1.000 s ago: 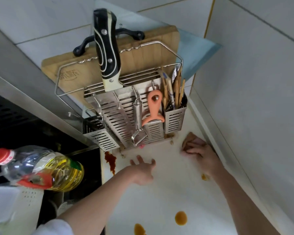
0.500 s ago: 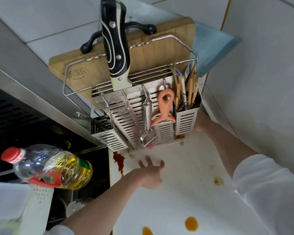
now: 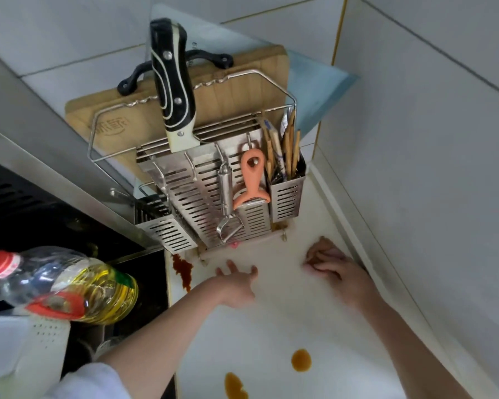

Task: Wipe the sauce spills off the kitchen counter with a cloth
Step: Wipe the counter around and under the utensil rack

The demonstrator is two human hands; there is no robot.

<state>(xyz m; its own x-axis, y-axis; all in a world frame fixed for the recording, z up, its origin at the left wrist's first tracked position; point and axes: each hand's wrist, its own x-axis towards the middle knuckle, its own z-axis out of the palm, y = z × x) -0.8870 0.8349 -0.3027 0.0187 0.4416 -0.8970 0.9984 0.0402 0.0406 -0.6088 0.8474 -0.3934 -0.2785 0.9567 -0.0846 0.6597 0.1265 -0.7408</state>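
Note:
The white counter (image 3: 271, 326) carries several brown sauce spills: a dark streak (image 3: 182, 269) at its left edge, a round spot (image 3: 301, 360) and a blot (image 3: 234, 384) nearer to me. My left hand (image 3: 236, 283) rests flat on the counter with fingers spread, just right of the streak. My right hand (image 3: 337, 269) lies near the right wall, fingers bent over a brownish cloth (image 3: 321, 244). Only the cloth's far edge shows past the fingers. The hand is blurred.
A steel utensil rack (image 3: 213, 203) stands at the back of the counter, holding a knife (image 3: 173, 90), an orange peeler (image 3: 252, 180), chopsticks and a wooden board (image 3: 236, 96). An oil bottle (image 3: 69, 283) and the black stove (image 3: 26, 211) are on the left. A tiled wall (image 3: 429, 197) bounds the right.
My right hand, which had reached behind the rack's right side, has come back with the cloth to the counter in front of the rack. My left hand has stayed in place.

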